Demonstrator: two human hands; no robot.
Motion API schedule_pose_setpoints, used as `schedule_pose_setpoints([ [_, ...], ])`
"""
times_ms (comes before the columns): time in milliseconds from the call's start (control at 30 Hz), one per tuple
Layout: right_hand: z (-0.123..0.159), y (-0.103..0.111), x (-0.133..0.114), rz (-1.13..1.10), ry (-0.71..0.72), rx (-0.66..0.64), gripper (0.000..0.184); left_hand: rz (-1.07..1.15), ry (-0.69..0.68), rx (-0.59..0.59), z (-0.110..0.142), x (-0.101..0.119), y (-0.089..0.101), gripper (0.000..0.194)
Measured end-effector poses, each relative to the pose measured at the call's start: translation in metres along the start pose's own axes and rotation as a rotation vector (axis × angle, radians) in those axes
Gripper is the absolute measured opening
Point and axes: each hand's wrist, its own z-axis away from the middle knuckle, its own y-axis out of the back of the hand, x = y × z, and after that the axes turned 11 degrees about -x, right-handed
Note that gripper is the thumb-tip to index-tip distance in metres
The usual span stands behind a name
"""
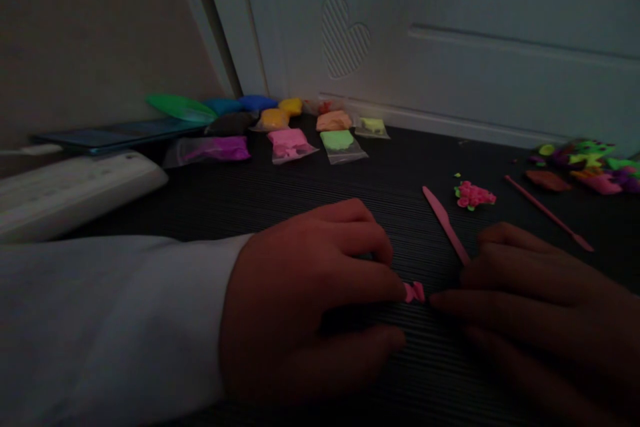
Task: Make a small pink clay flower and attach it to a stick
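Note:
A small pink piece of modelling clay, folded like a bow, lies on the dark table between my hands. The stretched index finger of my left hand touches its left end. That hand's thumb is apart from the finger, and its other fingers are bent. Just right of the clay, my right hand points its index fingertip at it with a slight gap; the thumb sits lower in shadow. A pink plastic clay knife lies with its lower end at my right hand's bent fingers, where contact is unclear. Beyond is a cluster of pink clay roses.
Bags of coloured clay, including pink, green and purple, line the back. A white power strip and a phone-like tablet are at left. At right lie a thin pink tool and coloured clay pieces.

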Motion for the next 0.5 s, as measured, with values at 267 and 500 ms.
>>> schedule_pose_setpoints([
  [267,0.0019,0.0004,0.0015,0.009,0.007,0.006,0.025,0.051,-0.038,-0.030,-0.0005,0.0007,0.0009,0.019],
  [500,0.0009,0.0020,0.0017,0.035,-0.026,-0.050,0.025,0.037,-0.006,-0.014,-0.0002,0.0015,-0.0006,0.019],
])
